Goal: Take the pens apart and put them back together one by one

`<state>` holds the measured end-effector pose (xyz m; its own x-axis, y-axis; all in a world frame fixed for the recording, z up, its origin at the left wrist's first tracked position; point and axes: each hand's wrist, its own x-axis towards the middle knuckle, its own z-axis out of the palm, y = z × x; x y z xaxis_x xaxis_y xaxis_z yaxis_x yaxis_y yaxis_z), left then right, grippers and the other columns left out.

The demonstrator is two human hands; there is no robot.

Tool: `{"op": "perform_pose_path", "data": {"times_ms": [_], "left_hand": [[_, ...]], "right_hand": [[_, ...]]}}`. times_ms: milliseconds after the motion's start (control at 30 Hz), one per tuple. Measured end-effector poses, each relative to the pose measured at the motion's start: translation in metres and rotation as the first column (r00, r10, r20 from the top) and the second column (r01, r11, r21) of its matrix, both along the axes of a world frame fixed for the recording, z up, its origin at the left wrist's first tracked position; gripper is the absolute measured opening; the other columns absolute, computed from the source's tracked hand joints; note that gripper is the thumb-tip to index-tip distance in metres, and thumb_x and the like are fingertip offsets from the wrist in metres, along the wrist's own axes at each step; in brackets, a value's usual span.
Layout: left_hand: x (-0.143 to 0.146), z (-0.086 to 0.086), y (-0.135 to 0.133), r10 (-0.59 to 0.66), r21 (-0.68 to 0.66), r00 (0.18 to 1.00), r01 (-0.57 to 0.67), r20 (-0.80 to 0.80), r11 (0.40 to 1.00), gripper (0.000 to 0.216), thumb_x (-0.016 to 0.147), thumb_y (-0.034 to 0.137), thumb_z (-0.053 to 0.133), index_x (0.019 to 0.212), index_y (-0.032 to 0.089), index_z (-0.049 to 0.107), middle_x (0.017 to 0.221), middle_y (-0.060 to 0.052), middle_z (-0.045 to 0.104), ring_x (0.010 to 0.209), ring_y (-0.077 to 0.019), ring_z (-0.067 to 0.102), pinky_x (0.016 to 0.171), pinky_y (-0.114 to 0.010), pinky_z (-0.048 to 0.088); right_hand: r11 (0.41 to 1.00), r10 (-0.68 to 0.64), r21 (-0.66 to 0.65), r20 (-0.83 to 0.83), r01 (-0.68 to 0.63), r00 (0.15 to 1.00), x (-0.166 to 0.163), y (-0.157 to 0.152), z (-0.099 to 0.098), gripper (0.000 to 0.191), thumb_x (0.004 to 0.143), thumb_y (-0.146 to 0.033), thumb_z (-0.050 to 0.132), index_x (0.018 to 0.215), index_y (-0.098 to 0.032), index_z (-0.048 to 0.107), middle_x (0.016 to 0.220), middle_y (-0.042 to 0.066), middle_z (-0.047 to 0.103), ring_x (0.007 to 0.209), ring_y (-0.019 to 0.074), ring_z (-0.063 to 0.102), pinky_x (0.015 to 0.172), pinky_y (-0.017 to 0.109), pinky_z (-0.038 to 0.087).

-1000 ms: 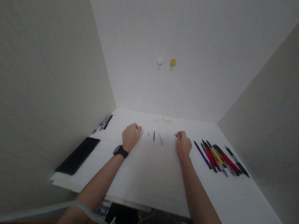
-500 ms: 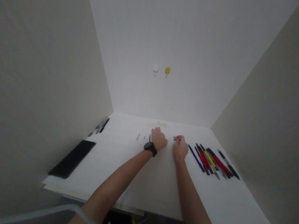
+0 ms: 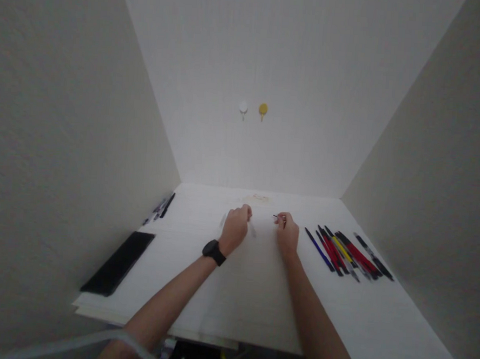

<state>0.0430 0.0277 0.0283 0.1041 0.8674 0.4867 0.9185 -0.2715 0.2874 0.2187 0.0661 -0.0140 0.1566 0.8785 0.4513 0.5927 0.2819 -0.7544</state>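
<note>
My left hand (image 3: 236, 227), with a black watch (image 3: 214, 250) on its wrist, is closed near the middle of the table. Its fingertips pinch a thin clear tube (image 3: 253, 229) that slants down toward me; the tube is faint and blurred. To the right, my right hand (image 3: 287, 232) has its fingers pinched round a small thin dark piece (image 3: 275, 216), whose tip points left. Its exact kind is too small to make out. Another pale, see-through piece (image 3: 223, 220) lies just left of my left hand, partly covered by it.
Several pens in red, blue, yellow (image 3: 343, 250) and black lie at the right. A black flat slab (image 3: 119, 263) rests at the left edge, with dark and clear pen parts (image 3: 159, 210) behind it. Two hooks, white (image 3: 243, 107) and yellow (image 3: 263, 109), are on the back wall.
My left hand has turned and moved left, its fingers going from stretched out to pinched on the clear tube. My right hand keeps its hold, almost in place. The view has shifted slightly.
</note>
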Motion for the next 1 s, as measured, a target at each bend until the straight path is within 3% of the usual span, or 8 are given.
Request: {"op": "perform_pose_path", "data": {"times_ms": [133, 200, 300, 633, 1000], "left_hand": [[-0.043, -0.01, -0.014, 0.01, 0.173, 0.989, -0.036, 0.148, 0.984, 0.014, 0.095, 0.021, 0.042, 0.09, 0.019, 0.055, 0.081, -0.003, 0.064, 0.077, -0.018, 0.055, 0.073, -0.031, 0.038], [-0.05, -0.018, -0.017, 0.073, 0.244, 0.985, -0.109, 0.155, 0.964, 0.015, 0.095, 0.024, 0.044, 0.089, 0.019, 0.058, 0.081, -0.004, 0.066, 0.077, -0.0186, 0.056, 0.073, -0.033, 0.037], [-0.046, -0.025, -0.016, 0.071, 0.312, 0.993, -0.097, 0.094, 0.945, 0.016, 0.094, 0.024, 0.047, 0.091, 0.019, 0.061, 0.082, -0.005, 0.068, 0.077, -0.0191, 0.058, 0.073, -0.034, 0.037], [-0.039, -0.026, -0.015, -0.057, 0.348, 0.997, 0.038, 0.044, 0.937, 0.015, 0.093, 0.028, 0.052, 0.094, 0.021, 0.065, 0.083, -0.002, 0.071, 0.076, -0.0159, 0.06, 0.073, -0.032, 0.039], [-0.039, -0.026, -0.015, -0.058, 0.371, 0.996, 0.027, 0.072, 0.928, 0.017, 0.093, 0.027, 0.051, 0.086, 0.02, 0.065, 0.078, -0.002, 0.069, 0.074, -0.0156, 0.058, 0.072, -0.032, 0.038]], "right_hand": [[0.989, 0.132, 0.067, 0.034, -0.134, 0.991, -0.017, -0.004, 0.001, 0.026, 0.091, -0.031, 0.039, 0.09, -0.018, 0.061, 0.072, 0.005, 0.067, 0.069, 0.0191, 0.062, 0.067, 0.028, 0.043], [0.977, 0.189, 0.095, 0.034, -0.191, 0.981, -0.023, -0.007, 0.0, 0.023, 0.09, -0.031, 0.042, 0.091, -0.018, 0.061, 0.079, 0.006, 0.069, 0.073, 0.0194, 0.064, 0.07, 0.029, 0.046], [0.957, 0.259, 0.131, 0.004, -0.257, 0.966, -0.029, -0.015, 0.0, 0.017, 0.088, -0.029, 0.048, 0.095, -0.019, 0.06, 0.084, 0.007, 0.071, 0.076, 0.019, 0.067, 0.074, 0.031, 0.049], [0.918, 0.351, 0.222, -0.07, -0.328, 0.934, -0.044, -0.035, 0.011, 0.014, 0.087, -0.033, 0.057, 0.093, -0.02, 0.059, 0.088, 0.006, 0.072, 0.082, 0.0196, 0.071, 0.074, 0.03, 0.054], [0.915, 0.337, 0.241, -0.019, -0.323, 0.941, -0.044, -0.04, 0.01, 0.014, 0.089, -0.03, 0.054, 0.093, -0.02, 0.063, 0.089, 0.006, 0.073, 0.083, 0.019, 0.071, 0.078, 0.031, 0.055]]}}
